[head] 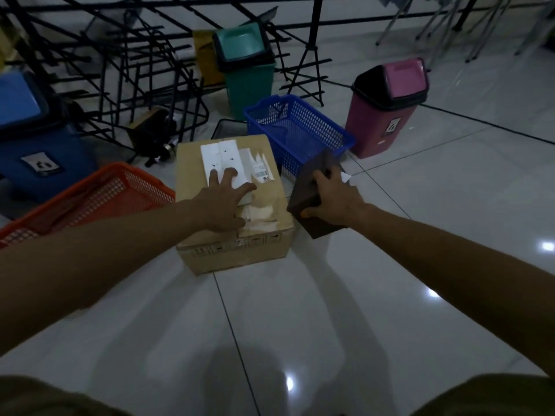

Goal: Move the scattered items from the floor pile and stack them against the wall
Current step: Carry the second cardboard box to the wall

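We are reaching down at a pile of things on the shiny tile floor (420, 235). Our left hand (223, 202) lies flat with its fingers spread on the white flat boxes (222, 163) that sit on top of the cardboard box (240, 253). Our right hand (335, 199) is curled tight around a dark brown box (312, 181), held just beside the cardboard box at its 3 o'clock side.

The cardboard box sits in the middle of the pile. An orange basket (99, 193) is at its 9 o'clock, a blue basket (300, 127) at 1 o'clock, and a pink bin (387, 109) farther out at 2 o'clock. A green bin (249, 76) stands at 12 o'clock.

We think the brown box is small, stiff and light, easy for one hand. The cardboard box looks stiff too, but big, maybe heavy. We would hold it with both hands low on its two sides. The white boxes on top could slide off.
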Motion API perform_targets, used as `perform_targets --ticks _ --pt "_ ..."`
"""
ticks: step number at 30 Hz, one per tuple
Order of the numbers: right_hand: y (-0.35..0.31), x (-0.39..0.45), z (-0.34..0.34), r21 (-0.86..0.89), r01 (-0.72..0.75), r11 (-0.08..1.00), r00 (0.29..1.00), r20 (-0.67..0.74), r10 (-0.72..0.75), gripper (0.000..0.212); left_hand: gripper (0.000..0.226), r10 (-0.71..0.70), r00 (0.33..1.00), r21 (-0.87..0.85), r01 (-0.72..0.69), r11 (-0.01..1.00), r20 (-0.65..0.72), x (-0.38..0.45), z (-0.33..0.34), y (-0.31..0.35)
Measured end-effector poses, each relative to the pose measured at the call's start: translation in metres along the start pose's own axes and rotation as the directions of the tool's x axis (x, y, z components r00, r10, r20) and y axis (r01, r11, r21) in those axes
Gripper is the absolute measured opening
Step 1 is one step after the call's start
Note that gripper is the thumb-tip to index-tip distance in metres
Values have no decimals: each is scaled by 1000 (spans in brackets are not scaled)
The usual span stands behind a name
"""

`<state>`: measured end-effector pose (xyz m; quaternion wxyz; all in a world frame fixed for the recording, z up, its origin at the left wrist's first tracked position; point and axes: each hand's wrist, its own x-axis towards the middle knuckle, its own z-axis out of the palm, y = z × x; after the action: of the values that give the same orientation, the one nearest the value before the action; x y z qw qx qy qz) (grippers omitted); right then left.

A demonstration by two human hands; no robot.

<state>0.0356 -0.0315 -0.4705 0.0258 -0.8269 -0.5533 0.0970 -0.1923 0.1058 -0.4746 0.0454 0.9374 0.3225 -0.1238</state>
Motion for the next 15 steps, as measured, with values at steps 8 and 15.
perform_targets --ticks 8,15 --pt "17 -4 3 -412 216 885 976 128 -179 86 85 136 984 128 -121 984 -118 -8 12 -1" --pt "13 -35 42 -525 256 811 946 309 -98 81 82 218 966 159 -196 968 -135 2 8 31"
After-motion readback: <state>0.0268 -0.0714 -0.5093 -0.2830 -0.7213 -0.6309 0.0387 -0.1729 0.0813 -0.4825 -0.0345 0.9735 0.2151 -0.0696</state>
